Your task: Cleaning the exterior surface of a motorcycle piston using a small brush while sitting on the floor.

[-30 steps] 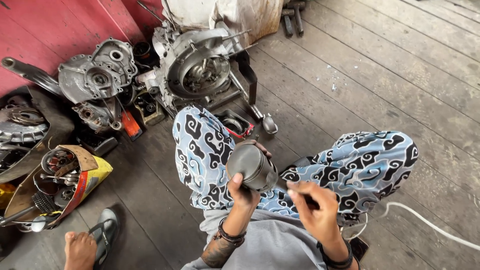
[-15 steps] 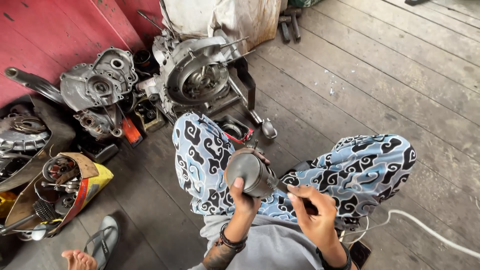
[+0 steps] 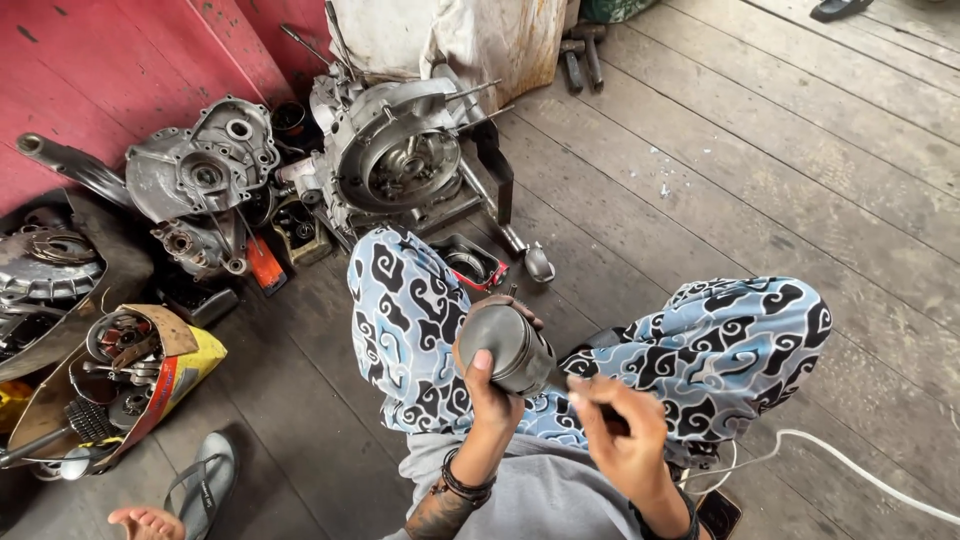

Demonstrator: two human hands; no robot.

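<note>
Head cam check — what's in your hands?
— Left hand [image 3: 490, 385] wrapped around grey piston [image 3: 507, 345], over my lap. Right hand [image 3: 622, 432] just beside it, pinched on a small dark tool [image 3: 612, 420].
Beyond that?
— Engine case [image 3: 395, 155] on the floor ahead.

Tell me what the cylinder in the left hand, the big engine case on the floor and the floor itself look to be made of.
Cylinder: metal, likely aluminium; dull grey with a soft sheen.
Engine case: cast metal, probably aluminium; matte pale grey, grimy, with moulded ribs and bosses.
Floor: unpainted wood; weathered grey planks with visible grain and seams.
</note>
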